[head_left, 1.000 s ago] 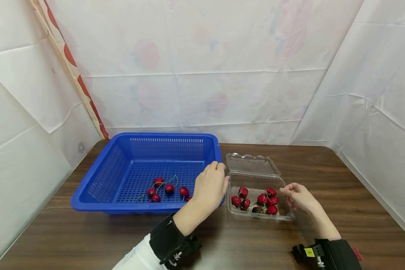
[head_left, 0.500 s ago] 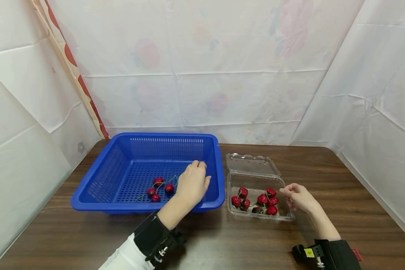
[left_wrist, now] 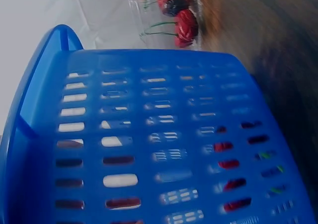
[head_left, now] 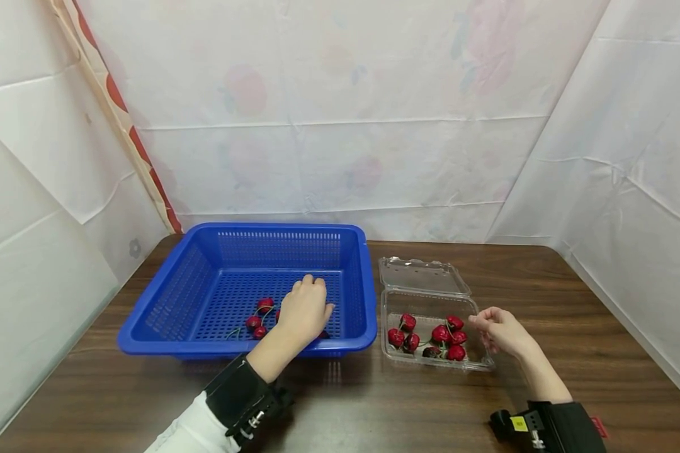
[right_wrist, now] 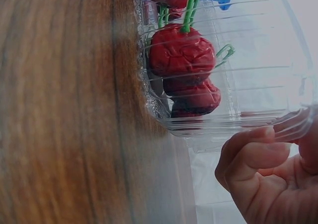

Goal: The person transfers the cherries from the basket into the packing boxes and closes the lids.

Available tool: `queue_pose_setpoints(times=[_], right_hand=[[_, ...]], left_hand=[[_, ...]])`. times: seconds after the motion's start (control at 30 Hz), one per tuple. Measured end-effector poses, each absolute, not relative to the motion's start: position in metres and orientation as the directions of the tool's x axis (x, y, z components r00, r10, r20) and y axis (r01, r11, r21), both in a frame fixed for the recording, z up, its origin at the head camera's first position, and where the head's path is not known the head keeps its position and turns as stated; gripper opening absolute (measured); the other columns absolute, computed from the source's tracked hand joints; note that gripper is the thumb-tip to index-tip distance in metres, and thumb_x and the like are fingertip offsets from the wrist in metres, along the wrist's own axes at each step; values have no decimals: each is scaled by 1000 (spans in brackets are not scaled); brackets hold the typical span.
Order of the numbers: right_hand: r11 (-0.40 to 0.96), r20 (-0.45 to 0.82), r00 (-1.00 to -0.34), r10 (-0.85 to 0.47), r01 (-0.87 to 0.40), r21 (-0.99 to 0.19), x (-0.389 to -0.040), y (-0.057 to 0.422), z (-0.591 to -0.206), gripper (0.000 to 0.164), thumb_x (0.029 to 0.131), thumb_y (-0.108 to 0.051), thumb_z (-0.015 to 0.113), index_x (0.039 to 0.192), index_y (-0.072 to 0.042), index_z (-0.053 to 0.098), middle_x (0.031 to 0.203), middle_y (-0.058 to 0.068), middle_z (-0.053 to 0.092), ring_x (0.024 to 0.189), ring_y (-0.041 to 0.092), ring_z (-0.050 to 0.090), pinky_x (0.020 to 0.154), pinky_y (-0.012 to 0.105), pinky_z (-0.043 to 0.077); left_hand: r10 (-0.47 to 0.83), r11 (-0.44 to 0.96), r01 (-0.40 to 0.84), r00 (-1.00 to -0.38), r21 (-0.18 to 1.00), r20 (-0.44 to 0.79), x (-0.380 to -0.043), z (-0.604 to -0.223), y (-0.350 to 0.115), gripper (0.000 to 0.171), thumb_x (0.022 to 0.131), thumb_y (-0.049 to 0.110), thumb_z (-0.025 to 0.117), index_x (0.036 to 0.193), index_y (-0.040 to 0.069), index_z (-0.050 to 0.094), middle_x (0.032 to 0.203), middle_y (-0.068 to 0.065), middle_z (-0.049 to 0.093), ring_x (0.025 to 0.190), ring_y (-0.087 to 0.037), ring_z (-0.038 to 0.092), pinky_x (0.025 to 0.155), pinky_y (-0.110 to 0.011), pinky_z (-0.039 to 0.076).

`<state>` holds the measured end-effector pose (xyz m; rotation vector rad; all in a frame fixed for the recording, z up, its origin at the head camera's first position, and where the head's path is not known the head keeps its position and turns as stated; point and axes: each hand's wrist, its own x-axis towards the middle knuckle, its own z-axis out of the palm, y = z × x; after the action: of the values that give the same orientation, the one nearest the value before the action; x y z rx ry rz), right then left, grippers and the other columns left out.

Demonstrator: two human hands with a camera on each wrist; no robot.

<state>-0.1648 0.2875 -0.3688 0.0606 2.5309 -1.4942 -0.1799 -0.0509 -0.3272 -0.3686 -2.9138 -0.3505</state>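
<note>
We have our left hand [head_left: 303, 311] inside the blue basket [head_left: 204, 347], just beside some red cherries [head_left: 265, 305]; its fingertips are hidden, so we cannot tell whether they pinch anything. With our right hand [head_left: 504, 330] we pinch the right rim of the clear box [head_left: 425, 306], its lid [head_left: 422, 277] open at the far side. More cherries [head_left: 440, 334] lie in the box, on the bench [head_left: 430, 409] right of the basket.

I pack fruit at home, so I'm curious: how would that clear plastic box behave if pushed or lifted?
The clear box would probably bend if squeezed, as its walls look thin. It might slide readily, sitting on a smooth-looking table. If tilted, the cherries inside could roll, being roundish with bare box floor behind them.
</note>
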Motion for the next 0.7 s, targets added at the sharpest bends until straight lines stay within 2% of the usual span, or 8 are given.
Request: queue_pose_setpoints(times=[0.4,0.53,0.7], right_hand=[[483,-196,-979,-62,142,-864,-165,288,-369,22,92,-16,46,90,4,41,57,0,42,46,8,39,42,24,37],[480,-197,-978,-61,145,-865,-166,289,-369,21,92,-16,46,90,4,41,57,0,42,46,8,39,42,24,37],[455,-176,-979,-102,112,-883,-166,291,-372,28,91,-22,49,88,4,41,56,0,42,45,8,40,40,24,37]], left_hand=[[279,934,286,-958,215,62,-179,-327,-63,36,78,23,68,98,-6,60,95,-20,55,82,-32,55,65,-42,48],[297,929,291,-955,230,7,-181,-327,-66,30,77,23,69,90,-3,61,90,-18,55,73,-28,55,59,-39,47],[320,922,296,-945,249,-63,-182,-328,-69,24,76,22,69,76,2,57,78,-11,52,63,-20,48,54,-34,41]])
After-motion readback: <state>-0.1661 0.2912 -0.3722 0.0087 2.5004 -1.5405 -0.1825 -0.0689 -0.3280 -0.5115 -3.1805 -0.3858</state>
